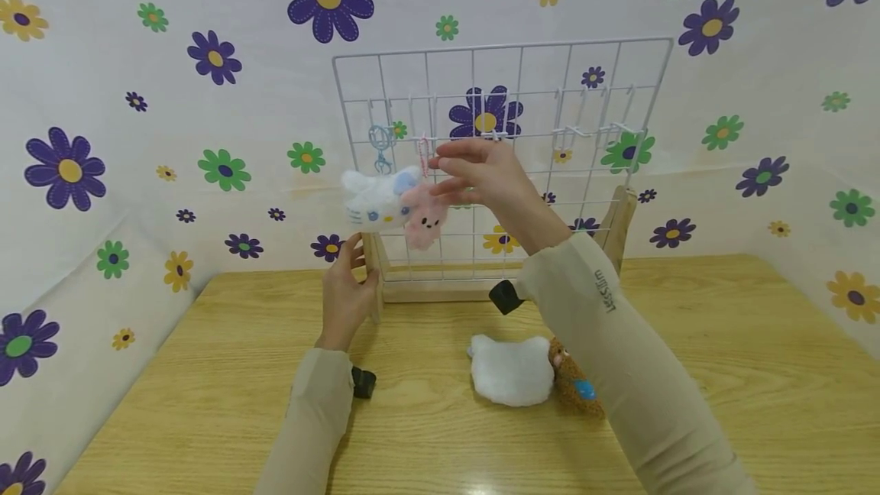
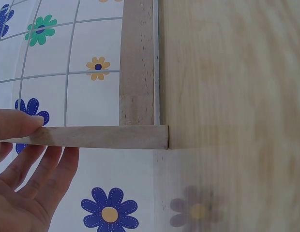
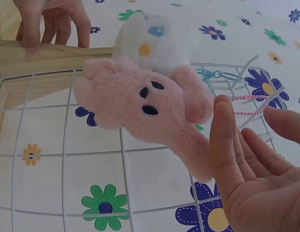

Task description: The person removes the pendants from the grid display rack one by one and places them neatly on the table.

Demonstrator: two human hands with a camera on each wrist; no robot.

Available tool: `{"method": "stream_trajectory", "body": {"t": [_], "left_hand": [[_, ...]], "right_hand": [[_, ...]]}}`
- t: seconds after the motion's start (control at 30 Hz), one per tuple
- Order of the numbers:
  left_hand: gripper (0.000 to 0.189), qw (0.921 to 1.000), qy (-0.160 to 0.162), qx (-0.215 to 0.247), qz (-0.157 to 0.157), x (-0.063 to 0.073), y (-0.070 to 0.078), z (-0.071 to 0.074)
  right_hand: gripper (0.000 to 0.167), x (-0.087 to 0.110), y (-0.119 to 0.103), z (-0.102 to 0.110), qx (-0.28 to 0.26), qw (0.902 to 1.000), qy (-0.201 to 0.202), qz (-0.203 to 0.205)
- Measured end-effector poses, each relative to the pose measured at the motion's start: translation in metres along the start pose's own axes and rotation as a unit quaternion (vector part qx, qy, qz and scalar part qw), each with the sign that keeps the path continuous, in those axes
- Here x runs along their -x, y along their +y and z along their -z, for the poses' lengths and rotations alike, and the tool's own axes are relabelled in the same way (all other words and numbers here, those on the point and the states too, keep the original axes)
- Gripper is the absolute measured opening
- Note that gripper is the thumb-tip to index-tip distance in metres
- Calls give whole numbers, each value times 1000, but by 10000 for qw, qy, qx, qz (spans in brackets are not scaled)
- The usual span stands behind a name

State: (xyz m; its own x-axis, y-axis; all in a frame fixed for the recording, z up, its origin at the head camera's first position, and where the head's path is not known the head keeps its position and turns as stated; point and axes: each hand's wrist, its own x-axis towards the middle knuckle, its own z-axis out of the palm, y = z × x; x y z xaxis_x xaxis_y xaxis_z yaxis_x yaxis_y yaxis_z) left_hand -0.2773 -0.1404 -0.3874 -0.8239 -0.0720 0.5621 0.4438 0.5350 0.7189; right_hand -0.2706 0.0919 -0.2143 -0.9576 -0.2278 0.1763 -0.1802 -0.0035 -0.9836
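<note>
My left hand (image 1: 349, 292) grips the wooden side foot (image 2: 104, 137) of the rack, thumb on one face and fingers on the other. A pink long-eared plush charm (image 1: 425, 220) hangs by a pink bead chain (image 3: 250, 97) from a hook on the white wire grid (image 1: 474, 67). Beside it my right hand (image 1: 491, 174) has its fingers extended, fingertips right at the charm's ear, with the chain between thumb and fingers but looped on the hook. A white plush cat charm (image 1: 374, 201) with a blue bow hangs to the left on a blue ring and clasp (image 1: 381, 145).
On the table (image 1: 227, 373) in front of the rack lie a white fluffy plush (image 1: 512, 371) and a brown plush (image 1: 574, 380) with a blue patch, partly behind my right sleeve. More white hooks (image 1: 619, 128) hang on the grid's right side. A flowered cloth (image 1: 261, 98) stands behind.
</note>
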Motion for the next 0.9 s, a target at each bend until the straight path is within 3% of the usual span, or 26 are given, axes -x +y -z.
{"method": "stream_trajectory", "body": {"t": [0.47, 0.9], "left_hand": [[58, 10000, 4, 32, 28, 0, 2, 1], [58, 10000, 22, -34, -33, -1, -1, -1]], "right_hand": [[32, -3, -4, -8, -153, 9997, -166, 8], [21, -5, -7, -16, -242, 9995, 44, 216]]}}
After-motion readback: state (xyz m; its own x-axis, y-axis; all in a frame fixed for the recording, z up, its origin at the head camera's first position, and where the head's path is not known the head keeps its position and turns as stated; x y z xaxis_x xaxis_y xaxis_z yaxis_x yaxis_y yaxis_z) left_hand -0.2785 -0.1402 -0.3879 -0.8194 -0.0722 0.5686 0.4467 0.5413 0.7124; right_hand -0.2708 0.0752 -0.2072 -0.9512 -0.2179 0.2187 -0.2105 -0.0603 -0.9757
